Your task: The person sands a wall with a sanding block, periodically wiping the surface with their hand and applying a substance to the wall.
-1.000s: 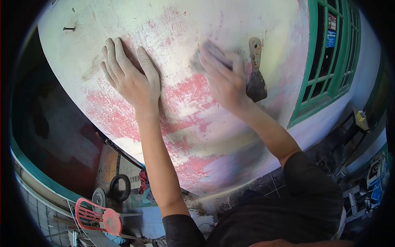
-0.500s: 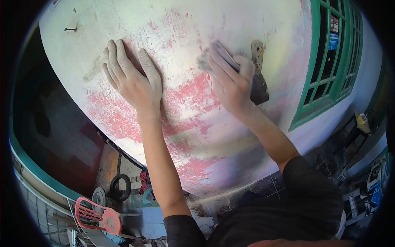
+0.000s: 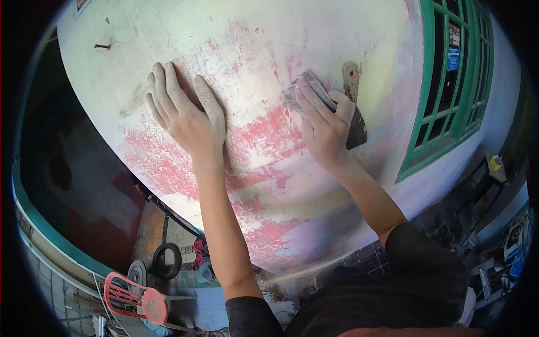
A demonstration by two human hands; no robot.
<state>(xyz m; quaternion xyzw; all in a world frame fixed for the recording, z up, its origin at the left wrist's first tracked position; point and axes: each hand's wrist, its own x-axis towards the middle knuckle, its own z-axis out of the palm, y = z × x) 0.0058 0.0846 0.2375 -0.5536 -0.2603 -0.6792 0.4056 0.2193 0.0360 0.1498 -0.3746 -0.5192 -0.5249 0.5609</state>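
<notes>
My left hand (image 3: 191, 123) lies flat on the wall (image 3: 241, 78), fingers spread and coated in pale dust. It holds nothing. To its right, my right hand (image 3: 327, 126) grips a grey sanding block (image 3: 293, 96), pressed against the wall with the fingers laid along it. Red patches (image 3: 269, 132) show through the whitish paint below and between the hands. Just right of my right hand, a putty knife (image 3: 351, 84) with a worn handle rests upright against the wall, its dark blade partly hidden by the hand.
A nail (image 3: 101, 46) sticks out at the upper left. On the right is a green-framed barred window (image 3: 412, 160). Below stand a red plastic chair (image 3: 154, 306) and a tyre (image 3: 167, 261). A small table with a yellow item (image 3: 495, 163) is at the far right.
My right hand has slid a little to the right along the wall with the sanding block, nearer the putty knife. My left hand keeps its place; the whole view has shifted slightly.
</notes>
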